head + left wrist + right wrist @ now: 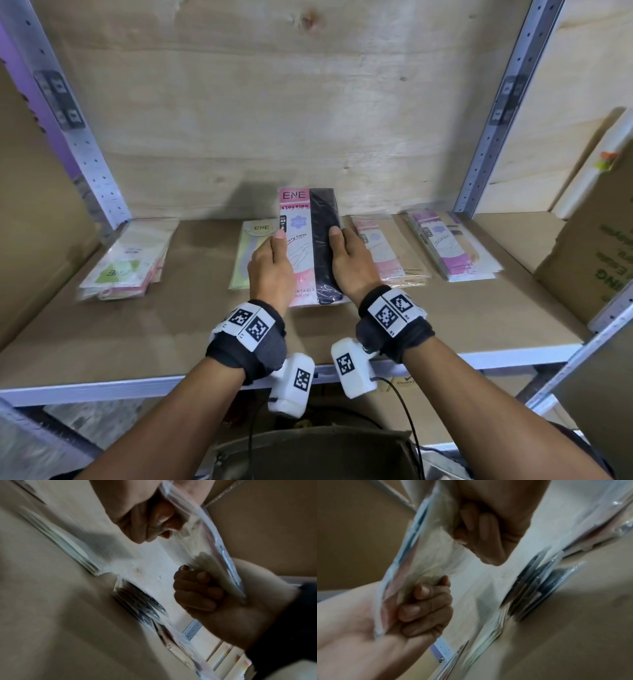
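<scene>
A pink ENE stocking packet [305, 212] with a black stocking inside is held upright over the middle of the shelf. My left hand [270, 270] grips its left edge, thumb on the front. My right hand [349, 263] grips its right edge the same way. In the left wrist view my left hand's fingers [197, 592] curl behind the clear packet [205, 540], and the right hand [149, 524] shows above. In the right wrist view my right hand's fingers [426, 608] curl behind the packet [423, 555], with the left hand [484, 534] above.
On the brown shelf board [171, 325] lie a stack of packets at the left [126, 260], a pale green packet [253, 253] behind my left hand, a pink stack [387, 253] and a purple stack [448, 246]. A cardboard box [589, 260] stands at the right. Metal uprights [479, 164] frame the plywood back.
</scene>
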The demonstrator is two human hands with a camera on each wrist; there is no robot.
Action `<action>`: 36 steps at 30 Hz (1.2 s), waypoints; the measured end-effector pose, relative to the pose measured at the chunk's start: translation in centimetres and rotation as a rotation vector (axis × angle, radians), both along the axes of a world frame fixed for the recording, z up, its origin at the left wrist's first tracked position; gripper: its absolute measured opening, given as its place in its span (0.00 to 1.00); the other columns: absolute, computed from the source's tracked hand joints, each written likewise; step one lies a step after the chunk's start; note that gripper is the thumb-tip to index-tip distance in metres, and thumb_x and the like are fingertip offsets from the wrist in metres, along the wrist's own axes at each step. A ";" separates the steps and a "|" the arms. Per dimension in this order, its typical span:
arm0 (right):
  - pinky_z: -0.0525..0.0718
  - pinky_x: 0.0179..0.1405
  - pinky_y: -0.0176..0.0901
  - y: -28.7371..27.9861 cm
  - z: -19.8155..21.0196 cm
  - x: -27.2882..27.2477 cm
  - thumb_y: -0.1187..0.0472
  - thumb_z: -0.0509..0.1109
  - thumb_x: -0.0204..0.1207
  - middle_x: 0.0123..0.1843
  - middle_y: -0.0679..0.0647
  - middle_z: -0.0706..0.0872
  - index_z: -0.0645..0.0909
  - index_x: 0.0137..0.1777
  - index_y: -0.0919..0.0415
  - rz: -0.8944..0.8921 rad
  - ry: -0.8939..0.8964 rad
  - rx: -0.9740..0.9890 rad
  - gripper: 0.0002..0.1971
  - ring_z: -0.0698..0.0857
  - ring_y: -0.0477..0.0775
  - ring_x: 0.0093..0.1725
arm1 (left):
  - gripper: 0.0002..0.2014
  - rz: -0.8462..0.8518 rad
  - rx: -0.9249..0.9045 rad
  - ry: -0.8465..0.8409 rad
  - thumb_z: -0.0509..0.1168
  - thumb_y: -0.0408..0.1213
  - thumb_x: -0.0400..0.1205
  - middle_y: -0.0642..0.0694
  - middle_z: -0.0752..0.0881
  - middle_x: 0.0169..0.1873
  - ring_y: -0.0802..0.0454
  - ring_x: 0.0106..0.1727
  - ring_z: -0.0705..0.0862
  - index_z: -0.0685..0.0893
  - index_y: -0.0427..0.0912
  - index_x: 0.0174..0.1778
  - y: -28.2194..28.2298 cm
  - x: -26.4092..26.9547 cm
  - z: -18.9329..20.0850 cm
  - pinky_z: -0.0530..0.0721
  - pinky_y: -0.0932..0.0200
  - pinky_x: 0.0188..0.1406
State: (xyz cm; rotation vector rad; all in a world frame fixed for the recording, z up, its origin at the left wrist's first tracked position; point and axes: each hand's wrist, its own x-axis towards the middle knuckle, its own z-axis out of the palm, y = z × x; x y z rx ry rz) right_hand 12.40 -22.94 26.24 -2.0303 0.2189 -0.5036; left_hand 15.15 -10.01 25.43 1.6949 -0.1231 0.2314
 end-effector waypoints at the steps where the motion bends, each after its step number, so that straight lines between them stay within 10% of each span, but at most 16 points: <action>1: 0.76 0.54 0.47 -0.1 0.0 0.1 0.45 0.50 0.88 0.52 0.53 0.85 0.78 0.55 0.60 0.016 -0.007 0.048 0.22 0.83 0.55 0.53 | 0.21 -0.022 -0.061 0.009 0.52 0.52 0.89 0.43 0.91 0.54 0.41 0.55 0.88 0.86 0.43 0.55 -0.1 0.1 0.0 0.85 0.42 0.62; 9: 0.77 0.66 0.53 -0.5 -1.0 0.5 0.42 0.50 0.87 0.58 0.55 0.86 0.79 0.62 0.59 0.012 0.050 0.145 0.24 0.83 0.56 0.59 | 0.22 -0.130 -0.048 0.042 0.53 0.57 0.87 0.45 0.91 0.54 0.43 0.56 0.89 0.86 0.45 0.54 0.2 0.8 -0.6 0.85 0.40 0.61; 14: 0.75 0.72 0.57 -2.2 -0.7 0.7 0.39 0.47 0.86 0.68 0.62 0.83 0.77 0.71 0.59 -0.046 0.184 0.134 0.30 0.81 0.63 0.67 | 0.15 -0.460 0.206 0.228 0.68 0.59 0.79 0.51 0.91 0.34 0.56 0.25 0.85 0.81 0.50 0.46 2.2 1.4 0.6 0.78 0.64 0.21; 20: 0.84 0.64 0.62 -4.2 0.2 0.1 0.40 0.68 0.78 0.56 0.59 0.90 0.78 0.53 0.55 0.077 0.341 0.269 0.18 0.89 0.60 0.56 | 0.24 -0.593 0.149 0.270 0.76 0.35 0.77 0.39 0.89 0.45 0.51 0.28 0.85 0.74 0.47 0.67 3.0 2.2 0.0 0.84 0.62 0.28; 22: 0.87 0.58 0.58 -4.7 0.3 -0.2 0.47 0.76 0.74 0.54 0.57 0.91 0.80 0.61 0.57 0.176 0.394 0.310 0.20 0.90 0.56 0.54 | 0.27 -0.529 0.166 0.233 0.76 0.36 0.77 0.39 0.89 0.48 0.51 0.28 0.84 0.75 0.44 0.70 2.8 2.7 -0.4 0.84 0.61 0.29; 26: 0.79 0.22 0.35 -5.8 1.3 0.3 0.57 0.79 0.71 0.58 0.62 0.88 0.72 0.73 0.62 0.184 0.384 0.151 0.32 0.86 0.54 0.42 | 0.26 -0.429 0.148 0.155 0.77 0.37 0.76 0.40 0.91 0.48 0.51 0.25 0.81 0.80 0.39 0.69 1.9 3.8 -0.5 0.82 0.60 0.28; 30: 0.88 0.55 0.50 -6.3 2.2 0.9 0.55 0.82 0.69 0.57 0.55 0.86 0.74 0.73 0.62 0.054 0.254 0.002 0.34 0.87 0.56 0.55 | 0.23 -0.378 0.139 0.122 0.76 0.37 0.77 0.48 0.91 0.44 0.55 0.25 0.83 0.81 0.42 0.68 1.0 4.5 -0.1 0.84 0.60 0.30; 36: 0.78 0.45 0.33 -5.9 2.1 2.2 0.54 0.79 0.72 0.50 0.48 0.86 0.81 0.63 0.60 -0.002 0.226 -0.164 0.21 0.84 0.46 0.46 | 0.22 -0.344 0.162 0.162 0.73 0.29 0.77 0.48 0.91 0.42 0.59 0.29 0.86 0.82 0.43 0.69 0.5 5.6 -0.4 0.87 0.63 0.38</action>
